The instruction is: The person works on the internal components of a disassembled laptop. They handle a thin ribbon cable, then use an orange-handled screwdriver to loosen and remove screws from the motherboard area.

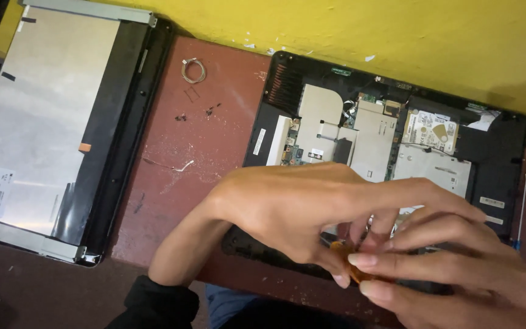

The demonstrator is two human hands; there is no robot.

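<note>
I note a worn reddish-brown counter (pixel 202 146), scratched and flecked with pale debris, set against a yellow wall (pixel 397 30) at the far side. At the far left lies a detached display panel (pixel 44 122) in a black frame, its silvery back facing up. A small coil of wire (pixel 193 70) and a few tiny dark screws (pixel 211 111) lie between it and the opened laptop base (pixel 385 140) at right, where silver shielding, a circuit board and a drive are exposed. Over the near edge of that base, my left hand (pixel 299 207) and right hand (pixel 458 262) meet, fingertips pinching a small orange piece (pixel 355 275), mostly hidden, so I cannot tell its exact form.
</note>
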